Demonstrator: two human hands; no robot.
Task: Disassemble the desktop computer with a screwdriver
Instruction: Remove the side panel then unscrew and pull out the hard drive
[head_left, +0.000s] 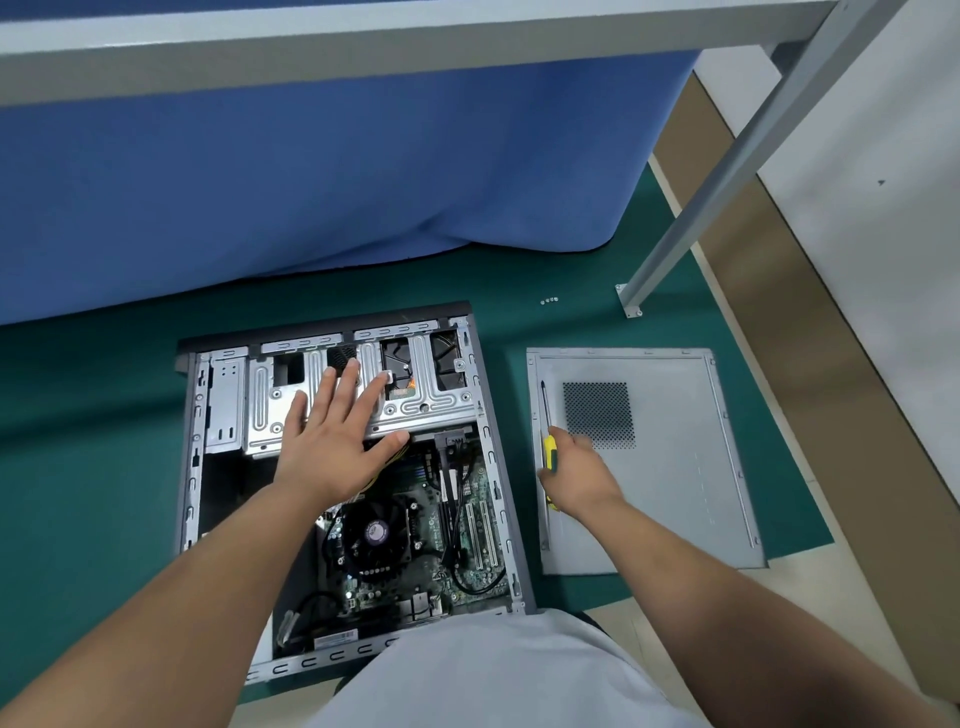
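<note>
Nearest the camera, a pale grey shirt front (498, 675) fills the bottom middle, with both bare forearms reaching away from it. Just beyond lies the open desktop computer case (337, 467) on its side on a green mat (78, 441), its inside facing up. At the near end sits the motherboard (457, 551) with a round black CPU fan (371, 535) and black cables. At the far end is the silver metal drive cage (415, 384).

The left hand (332, 431) rests flat on this drive cage, fingers straight and spread, palm down, thumb stretched right toward the cage's near edge. It grasps nothing.

To the right of the case, apart from it, the removed grey side panel (675, 467) lies flat on the mat, with a dark perforated vent patch in its far left part. The right hand (576, 473) is over the panel's left edge, fingers curled round the yellow and green handle of a screwdriver (546, 441). The dark shaft points away from the person, along the panel's left border, tip near the panel's far left corner.

Farther off, a few small screws (549, 300) lie on the mat near the foot of a grey metal table leg (691, 218). Blue cloth (311, 182) hangs beyond the case.
</note>
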